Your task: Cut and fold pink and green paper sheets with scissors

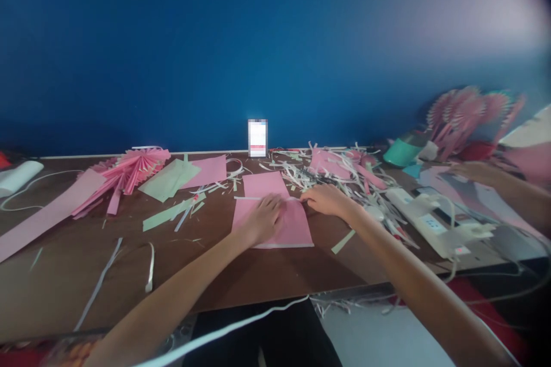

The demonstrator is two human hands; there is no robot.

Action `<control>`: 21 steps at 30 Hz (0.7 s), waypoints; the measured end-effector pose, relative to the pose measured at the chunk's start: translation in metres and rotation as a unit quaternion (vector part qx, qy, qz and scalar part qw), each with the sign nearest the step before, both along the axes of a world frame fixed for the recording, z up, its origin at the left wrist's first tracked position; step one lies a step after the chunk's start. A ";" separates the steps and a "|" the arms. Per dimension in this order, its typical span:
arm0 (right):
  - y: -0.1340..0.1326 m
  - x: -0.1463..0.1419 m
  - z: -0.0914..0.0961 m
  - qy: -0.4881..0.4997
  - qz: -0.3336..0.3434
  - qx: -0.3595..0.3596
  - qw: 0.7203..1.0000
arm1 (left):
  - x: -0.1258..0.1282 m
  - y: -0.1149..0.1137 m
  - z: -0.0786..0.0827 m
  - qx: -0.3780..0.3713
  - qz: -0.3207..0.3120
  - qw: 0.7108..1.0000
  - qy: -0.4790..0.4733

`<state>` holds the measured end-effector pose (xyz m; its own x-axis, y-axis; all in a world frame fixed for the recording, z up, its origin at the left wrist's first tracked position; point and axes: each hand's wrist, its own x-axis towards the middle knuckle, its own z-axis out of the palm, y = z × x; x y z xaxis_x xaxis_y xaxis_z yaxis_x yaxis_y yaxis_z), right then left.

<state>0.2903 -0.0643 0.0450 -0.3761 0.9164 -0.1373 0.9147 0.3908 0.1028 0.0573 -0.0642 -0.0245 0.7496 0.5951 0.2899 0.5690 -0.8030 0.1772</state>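
Pink paper [297, 232] lies on the brown table in front of me, with a narrower pink piece [263, 183] reaching out behind it. A thin white band [246, 199] crosses it where the two parts meet, and another white edge runs along its near side. My left hand [266, 219] rests flat on this paper, fingers stretched out. At the right end of the white band, my right hand [326, 199] has its fingers closed in a pinch on the paper's edge.
Shredded paper strips [344, 169] heap up behind my right hand. Pleated pink paper [140, 166] and green paper pieces [170, 178] lie left. A lit phone [257, 139] stands at the wall. At right are a white power strip [424, 222] and another person's arm [503, 180].
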 end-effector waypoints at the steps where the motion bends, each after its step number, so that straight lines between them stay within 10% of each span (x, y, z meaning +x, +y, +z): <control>1: 0.000 0.002 -0.001 0.002 0.000 0.000 1.000 | 0.000 0.000 0.000 0.002 0.010 1.000 -0.005; 10: -0.005 0.005 0.003 0.030 0.003 0.016 0.999 | 0.025 0.011 0.003 -0.006 0.113 0.993 -0.013; 15: -0.011 0.003 0.023 0.106 -0.016 0.084 0.991 | 0.043 0.029 0.005 -0.087 -0.002 0.991 -0.105; 21: -0.013 0.003 0.035 0.188 -0.008 0.091 0.978 | 0.042 0.041 0.030 -0.256 -0.070 0.921 -0.285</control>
